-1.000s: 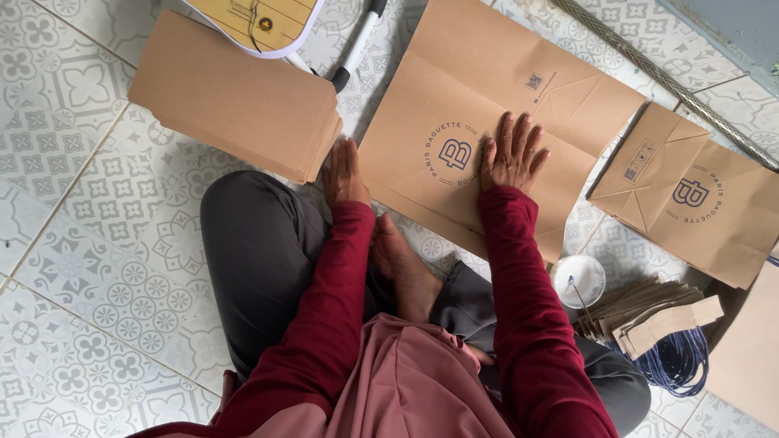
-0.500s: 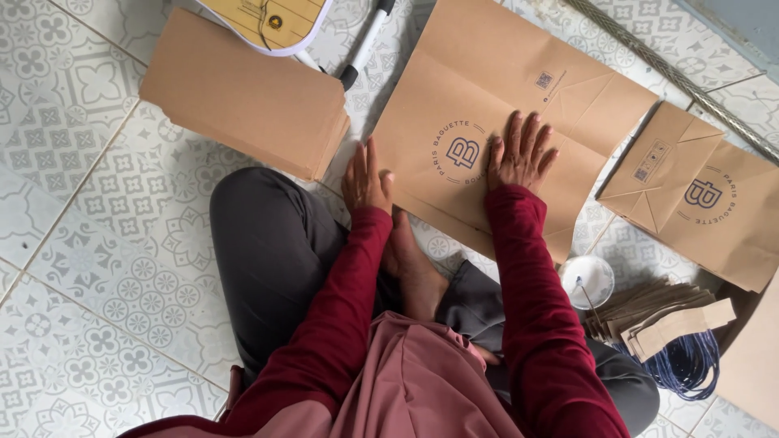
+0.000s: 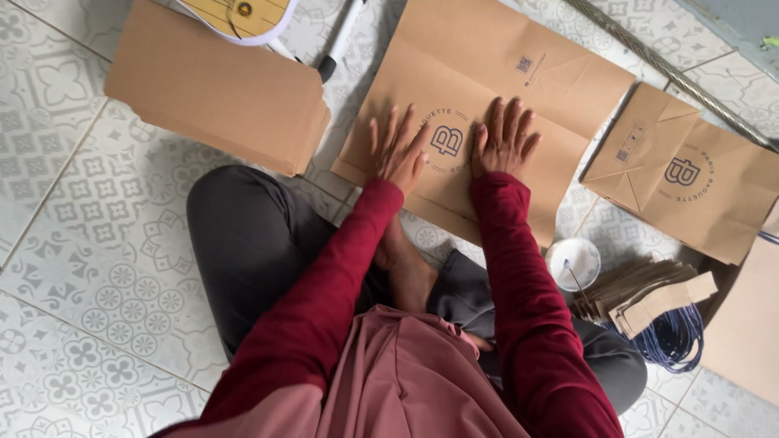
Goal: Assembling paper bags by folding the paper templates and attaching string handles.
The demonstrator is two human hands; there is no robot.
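- Tiled floor (image 3: 73,243): patterned grey-white tiles; it bears every item listed below.
- Flat paper bag (image 3: 479,73): brown, with a round printed emblem; it lies flat on the floor directly in front of the seated person's crossed legs. This bag is the reference landmark.
- Stack of brown sheets (image 3: 215,93): lies left of the flat paper bag, just beside its left edge.
- Second paper bag (image 3: 690,174): folded, lies right of the flat paper bag, near its right edge.
- Pile of paper strips (image 3: 641,296): lies below and right of the flat paper bag, over a dark blue cord coil (image 3: 673,341).
- Left hand (image 3: 399,150): empty, fingers spread wide, palm pressed flat on the flat paper bag, left of the emblem.
- Right hand (image 3: 503,139): empty, fingers extended and slightly spread, palm flat on the same bag, right of the emblem.
- White round cup (image 3: 573,264): stands below the bag's right corner.
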